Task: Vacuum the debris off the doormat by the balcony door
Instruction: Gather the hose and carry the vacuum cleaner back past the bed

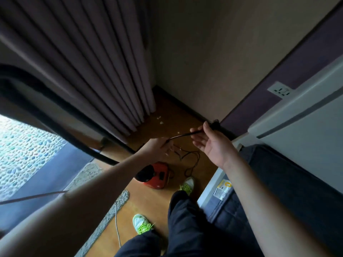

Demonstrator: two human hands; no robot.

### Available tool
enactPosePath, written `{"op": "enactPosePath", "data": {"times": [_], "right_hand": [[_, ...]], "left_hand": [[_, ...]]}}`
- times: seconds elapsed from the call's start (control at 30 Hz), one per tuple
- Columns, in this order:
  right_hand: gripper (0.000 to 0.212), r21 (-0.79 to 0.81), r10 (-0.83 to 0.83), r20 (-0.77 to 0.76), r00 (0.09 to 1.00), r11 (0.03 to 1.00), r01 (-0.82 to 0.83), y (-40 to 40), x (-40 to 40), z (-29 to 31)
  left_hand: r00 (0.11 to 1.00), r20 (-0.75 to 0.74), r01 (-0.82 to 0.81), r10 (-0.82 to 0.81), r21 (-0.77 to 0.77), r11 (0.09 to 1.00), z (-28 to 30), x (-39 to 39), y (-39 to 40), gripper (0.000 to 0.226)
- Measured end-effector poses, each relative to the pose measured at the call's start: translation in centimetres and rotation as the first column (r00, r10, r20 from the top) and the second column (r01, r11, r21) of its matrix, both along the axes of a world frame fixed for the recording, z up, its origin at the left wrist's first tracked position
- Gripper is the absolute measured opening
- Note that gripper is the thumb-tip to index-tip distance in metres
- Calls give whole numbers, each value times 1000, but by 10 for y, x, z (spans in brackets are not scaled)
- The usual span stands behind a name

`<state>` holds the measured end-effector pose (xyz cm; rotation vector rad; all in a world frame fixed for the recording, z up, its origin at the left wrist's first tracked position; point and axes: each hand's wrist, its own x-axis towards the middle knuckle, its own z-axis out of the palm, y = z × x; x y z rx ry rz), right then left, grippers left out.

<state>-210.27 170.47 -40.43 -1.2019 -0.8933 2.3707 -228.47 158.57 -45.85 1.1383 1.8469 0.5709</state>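
Observation:
A red vacuum cleaner stands on the wooden floor by my feet. Its black power cord runs taut between both my hands, and the slack lies looped on the floor. My left hand grips one part of the cord. My right hand pinches the cord farther along, palm turned up, with the plug end hidden behind the fingers. The grey speckled doormat lies along the balcony door at the lower left. Pale crumbs of debris lie on the floor near the curtain.
Dark pleated curtains hang at the left beside the balcony door frame. A wall socket sits on the purple wall at the right. A white cabinet and a dark bed edge fill the right side.

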Motion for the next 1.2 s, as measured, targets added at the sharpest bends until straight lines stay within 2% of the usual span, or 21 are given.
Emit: {"op": "enactPosePath", "data": {"times": [0.13,0.23,0.37,0.53,0.6,0.67,0.73,0.83,0.9,1.0,1.03,1.1,1.2], "right_hand": [[27,19,33,-44,998,999,-32,-55,-28,29],[18,22,19,-92,996,1000,-17,-90,-45,51],[14,46,30,-126,992,999,-24,-132,-67,76],[23,126,128,-73,989,985,-118,-175,-86,93],[26,228,257,44,965,938,-260,-196,-90,86],[34,342,460,230,857,786,-514,-219,-91,75],[45,361,632,365,683,581,-730,-241,-90,61],[44,353,731,529,430,272,-895,-258,-92,40],[29,326,670,680,297,86,-941,-252,-91,22],[14,263,556,803,213,-10,-965,-230,-81,-1],[17,247,502,845,185,-59,-967,-223,-77,-4],[24,187,374,919,124,-135,-973,-207,-71,-11],[29,67,178,983,32,-190,-980,-178,-57,-21]], "left_hand": [[992,30,-127,125,83,988,26,-16,-75,30],[975,25,-223,222,125,967,45,-25,-124,29],[941,133,-332,311,185,925,75,-22,-176,36],[926,230,-351,298,243,904,99,-17,-218,47],[919,257,-362,299,249,898,113,-21,-224,46],[905,277,-396,324,265,879,130,-28,-226,45],[902,262,-415,342,317,853,143,-37,-226,45],[867,319,-486,382,379,788,164,-51,-224,44],[824,395,-555,406,418,719,181,-62,-226,46],[802,327,-596,499,470,651,197,-80,-235,48],[778,329,-626,534,470,622,197,-86,-238,48],[691,434,-723,578,429,542,192,-98,-246,46],[582,559,-813,590,388,434,180,-115,-260,50]]}}
